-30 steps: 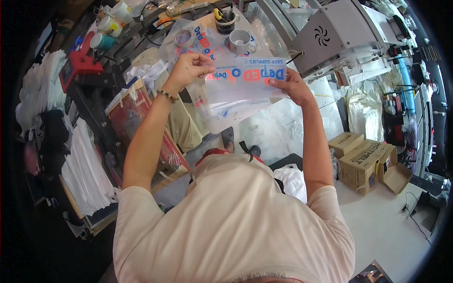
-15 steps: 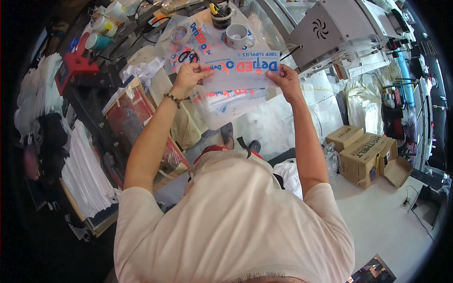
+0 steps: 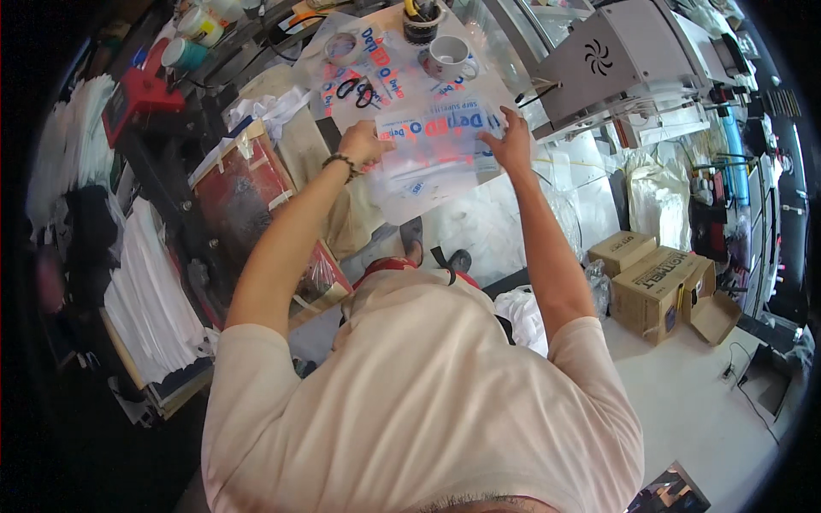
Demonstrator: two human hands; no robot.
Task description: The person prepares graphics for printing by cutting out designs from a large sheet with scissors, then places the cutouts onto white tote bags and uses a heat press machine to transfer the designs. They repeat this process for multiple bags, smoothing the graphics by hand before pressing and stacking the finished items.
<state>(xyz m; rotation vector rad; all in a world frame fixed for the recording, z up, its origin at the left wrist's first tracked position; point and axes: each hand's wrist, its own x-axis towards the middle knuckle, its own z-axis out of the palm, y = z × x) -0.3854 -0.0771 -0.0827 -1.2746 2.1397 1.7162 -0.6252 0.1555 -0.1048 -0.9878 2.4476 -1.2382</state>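
Observation:
A translucent film sheet (image 3: 432, 128) printed in blue and red lies low over other sheets on the table, roughly level. At its left edge my left hand (image 3: 363, 145) is closed, thumb on the film. My right hand (image 3: 511, 144) is by the right edge, thumb and fingers apart. Just beyond the sheet are black-handled scissors (image 3: 357, 91). A roll of clear tape (image 3: 342, 49) and a white mug (image 3: 451, 58) stand farther back. Below the print, a paler sheet (image 3: 410, 201) reaches over the table's near edge.
A grey machine (image 3: 620, 60) stands to the right of the table. A dark cup of tools (image 3: 421, 24) is at the back. Left are a red-faced framed screen (image 3: 239, 188) and stacked white cloth (image 3: 150, 299). Cardboard boxes (image 3: 654, 291) sit on the floor at right.
The printed sheet has come down from a raised, tilted hold onto the table. My right hand's fingers have spread off its edge. The scissors show more fully.

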